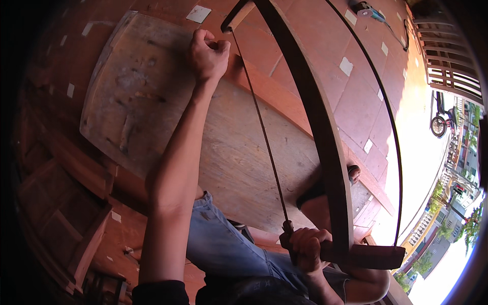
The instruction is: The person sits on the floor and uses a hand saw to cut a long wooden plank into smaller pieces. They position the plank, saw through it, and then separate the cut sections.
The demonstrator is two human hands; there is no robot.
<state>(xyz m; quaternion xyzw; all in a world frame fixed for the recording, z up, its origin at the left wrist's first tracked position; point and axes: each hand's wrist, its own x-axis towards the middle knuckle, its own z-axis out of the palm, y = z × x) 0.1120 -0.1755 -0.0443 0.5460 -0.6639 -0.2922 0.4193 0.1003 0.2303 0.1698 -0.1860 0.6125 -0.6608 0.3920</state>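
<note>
A reddish tiled floor (316, 30) spreads across the upper part of the frame, dotted with pale, roughly square pieces (346, 66). A teal-and-grey power tool (370, 11) lies on it at the upper right, its dark cord (390, 33) trailing toward the railing. A broad, worn wooden panel (152, 76) stretches from upper left to lower centre, its face stained. A long reddish timber (279, 101) runs along its upper edge; whether it rests on panel or floor is unclear.

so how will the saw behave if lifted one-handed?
The saw's beam looks like thick wood, so likely stiff. The right hand grips one end, so the far end may tip down. Its thin left strand might flex if pushed sideways.
</note>
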